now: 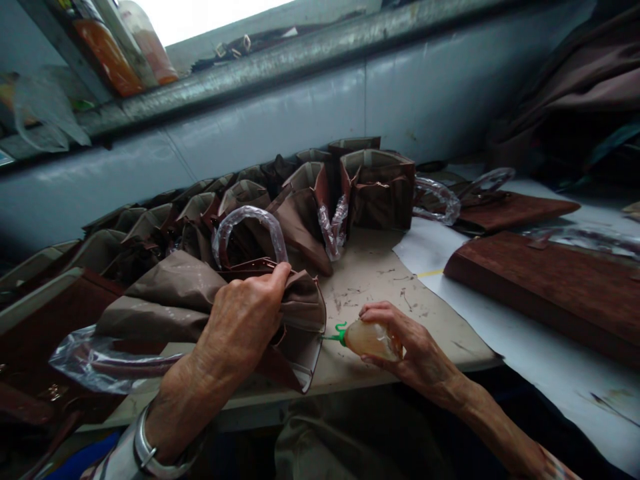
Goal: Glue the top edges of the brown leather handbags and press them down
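My left hand (245, 320) grips a brown handbag (300, 303) by its lining near the zipped edge, with the thumb on top. The bag lies on its side, its open mouth facing right, and a plastic-wrapped handle (253, 217) arches up behind my hand. In my right hand (410, 347) is a small squeeze bottle (373, 339) of amber liquid, tipped sideways. Its green nozzle (334, 335) points left, at or very close to the rim of the bag's mouth. My left fingers are partly hidden behind the lining.
Several open brown bags (245, 193) stand in rows along the wall. Flat reddish-brown bags (550, 280) lie on white sheeting (430, 250) at right. Glue marks spot the tabletop (380, 287). Two bottles of orange liquid (107, 57) stand on the window ledge (300, 53).
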A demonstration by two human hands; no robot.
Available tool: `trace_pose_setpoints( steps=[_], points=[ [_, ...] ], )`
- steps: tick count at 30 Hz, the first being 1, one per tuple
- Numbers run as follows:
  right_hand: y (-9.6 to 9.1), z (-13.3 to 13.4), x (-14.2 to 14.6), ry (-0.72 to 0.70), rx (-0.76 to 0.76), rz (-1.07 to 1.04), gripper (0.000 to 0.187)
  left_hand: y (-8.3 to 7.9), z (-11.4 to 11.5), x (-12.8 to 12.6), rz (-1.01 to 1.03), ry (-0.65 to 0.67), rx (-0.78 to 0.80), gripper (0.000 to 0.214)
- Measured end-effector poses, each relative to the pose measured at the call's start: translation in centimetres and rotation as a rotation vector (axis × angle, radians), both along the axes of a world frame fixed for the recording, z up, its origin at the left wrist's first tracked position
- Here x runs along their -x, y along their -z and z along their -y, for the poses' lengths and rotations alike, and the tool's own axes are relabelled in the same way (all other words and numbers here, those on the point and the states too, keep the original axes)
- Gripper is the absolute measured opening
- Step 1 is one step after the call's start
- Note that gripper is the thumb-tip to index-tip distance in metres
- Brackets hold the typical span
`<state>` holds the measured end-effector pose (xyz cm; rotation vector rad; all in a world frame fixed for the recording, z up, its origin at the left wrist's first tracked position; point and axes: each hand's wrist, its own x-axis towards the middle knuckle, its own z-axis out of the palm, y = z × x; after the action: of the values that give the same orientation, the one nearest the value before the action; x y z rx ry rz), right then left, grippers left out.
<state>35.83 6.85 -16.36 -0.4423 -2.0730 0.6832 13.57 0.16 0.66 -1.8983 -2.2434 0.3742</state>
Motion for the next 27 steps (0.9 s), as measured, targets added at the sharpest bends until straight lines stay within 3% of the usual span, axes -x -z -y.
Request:
trace_pose_setpoints(
  steps=[13, 18, 27],
  points=[
    [-0.2, 1.9, 0.0, -0.071, 0.104, 0.019, 0.036, 0.3, 0.8, 1.0, 0.189, 0.048, -0.024, 0.065],
    [0.0, 1.4, 0.0, -0.023, 0.111, -0.008, 0.034, 0.6, 0.8, 1.2, 0.203, 0.053, -0.029, 0.067],
    [-0.2, 2.2, 0.0, -0.068, 0.136, 0.003, 0.038, 0.1, 1.5, 0.8, 0.175, 0.052, -0.021, 0.024]
  ],
)
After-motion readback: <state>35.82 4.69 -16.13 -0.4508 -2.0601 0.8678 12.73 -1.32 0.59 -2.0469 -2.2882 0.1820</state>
